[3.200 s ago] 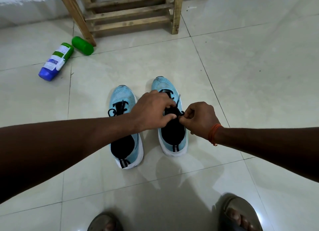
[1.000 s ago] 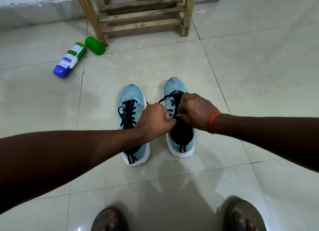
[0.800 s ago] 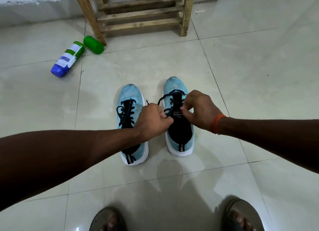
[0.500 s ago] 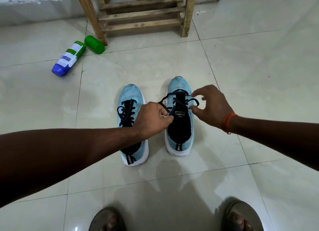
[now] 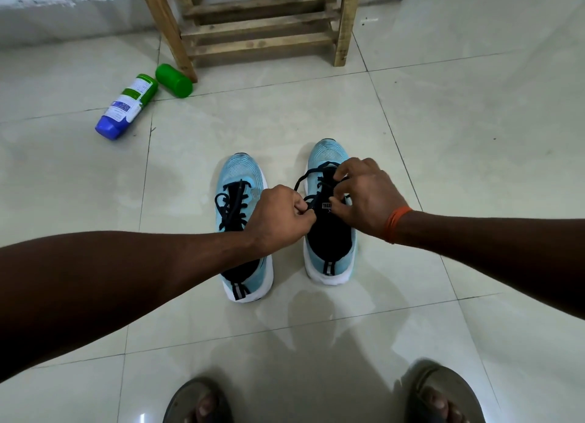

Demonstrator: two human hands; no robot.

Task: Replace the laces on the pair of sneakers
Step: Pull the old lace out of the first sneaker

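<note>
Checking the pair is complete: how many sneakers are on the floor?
2. The left sneaker lies partly under the left forearm; the right sneaker stands beside it, apart, its lace held by the left hand and right hand.

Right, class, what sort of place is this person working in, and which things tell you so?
Most likely a room in a home: a glossy tiled floor, a rough wooden stand by the wall, and a bottle lying loose on the floor.

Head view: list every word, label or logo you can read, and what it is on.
Label on the bottle: printed lines, too small to read.
Tag on the right sneaker: white letters, too blurred to read.
No other text shows.
</note>
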